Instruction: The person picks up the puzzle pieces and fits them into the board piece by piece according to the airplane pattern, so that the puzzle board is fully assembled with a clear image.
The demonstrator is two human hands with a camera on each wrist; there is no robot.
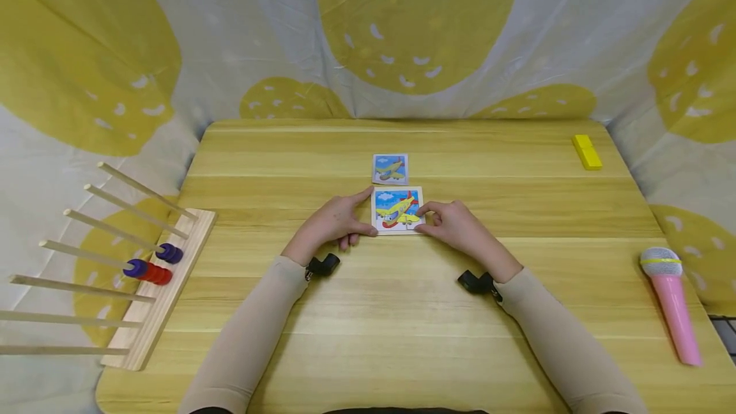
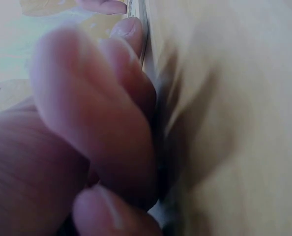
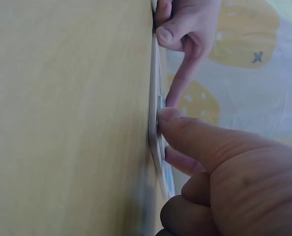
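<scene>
A small square jigsaw puzzle point(image 1: 397, 207) with a yellow airplane on blue sky lies flat on the table. My left hand point(image 1: 336, 219) steadies its left side, index finger stretched to the upper corner and thumb at the lower one. In the left wrist view, blurred fingers point(image 2: 92, 108) fill the foreground. At the lower right of the picture, my right hand point(image 1: 454, 225) pinches a puzzle piece point(image 1: 409, 225) between thumb and index finger, right at its slot. The right wrist view shows that thumb point(image 3: 178, 125) low over the board, with the other fingers curled.
Just above the puzzle lies a matching airplane picture card point(image 1: 390, 169). On the left stands a wooden peg rack point(image 1: 172, 286) with red and blue beads, its long rods leaning outward. A pink microphone point(image 1: 674, 312) and yellow blocks point(image 1: 587, 152) lie on the right.
</scene>
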